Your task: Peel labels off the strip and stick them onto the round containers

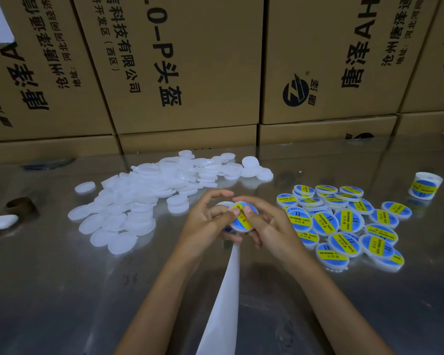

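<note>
Thumbs press side by side on a blue-and-yellow label (pixel 244 215) that sits on the round container (pixel 237 226) held above the metal table (pixel 62 290). The left hand (pixel 208 221) curls round the container's left edge, and the right hand (pixel 267 226) curls round its right edge, fingers underneath. A white backing strip (pixel 226 290) trails down from under the hands towards the viewer; which hand pins it, if either, is hidden.

The container looks like a small, light plastic disc, stiff enough to take thumb pressure but smooth, so it is best gripped by the rim with fingers supporting the base. The label is probably thin and limp, and it is likely to crease if it is not smoothed outward from the centre.

Unlabelled white containers (pixel 139 201) lie heaped to the left, well apart from the finished labelled ones (pixel 344 224) piled to the right. A label roll (pixel 424 185) stands beyond those, near the cardboard boxes (pixel 190 60).
</note>
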Motion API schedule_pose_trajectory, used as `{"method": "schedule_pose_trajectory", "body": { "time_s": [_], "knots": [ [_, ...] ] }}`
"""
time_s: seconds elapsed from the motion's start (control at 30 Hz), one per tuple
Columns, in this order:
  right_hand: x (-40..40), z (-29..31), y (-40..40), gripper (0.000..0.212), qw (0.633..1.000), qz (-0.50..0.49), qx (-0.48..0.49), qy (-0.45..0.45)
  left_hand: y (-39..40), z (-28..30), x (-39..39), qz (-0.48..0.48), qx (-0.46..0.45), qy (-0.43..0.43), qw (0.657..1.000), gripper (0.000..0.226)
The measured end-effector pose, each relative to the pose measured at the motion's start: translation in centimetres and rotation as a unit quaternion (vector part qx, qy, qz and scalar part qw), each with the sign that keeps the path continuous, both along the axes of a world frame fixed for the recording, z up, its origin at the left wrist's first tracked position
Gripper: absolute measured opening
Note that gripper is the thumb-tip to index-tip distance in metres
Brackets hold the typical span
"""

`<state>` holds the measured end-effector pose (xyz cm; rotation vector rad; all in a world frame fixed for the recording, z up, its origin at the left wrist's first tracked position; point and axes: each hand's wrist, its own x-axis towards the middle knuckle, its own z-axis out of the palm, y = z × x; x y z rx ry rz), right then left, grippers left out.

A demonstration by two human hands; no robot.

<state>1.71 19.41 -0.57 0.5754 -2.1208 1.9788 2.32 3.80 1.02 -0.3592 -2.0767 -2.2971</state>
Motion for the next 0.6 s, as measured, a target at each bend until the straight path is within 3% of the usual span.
{"method": "schedule_pose_trajectory", "body": {
  "time_s": [0.2, 0.3, 0.43, 0.6],
  "knots": [
    [-0.12, 0.13, 0.06, 0.023, 0.998, -0.059, 0.005, -0.029, -0.47, -0.09, -0.12, -0.105, 0.005, -0.031, 0.994, 0.053],
    [-0.34, 0.35, 0.38, 0.023, 0.997, -0.048, -0.031, -0.055, -0.27, -0.04, -0.16, -0.043, 0.023, -0.028, 0.998, 0.04],
    [-0.04, 0.16, 0.22, 0.03, 0.998, 0.022, -0.014, -0.051, -0.31, -0.24, -0.43, 0.054, 0.049, -0.042, 0.996, 0.039],
    [-0.15, 0.06, 0.23, 0.027, 0.999, 0.003, -0.008, -0.044, 0.17, -0.31, -0.29, 0.071, 0.059, -0.037, 0.995, 0.03]
  ]
}}
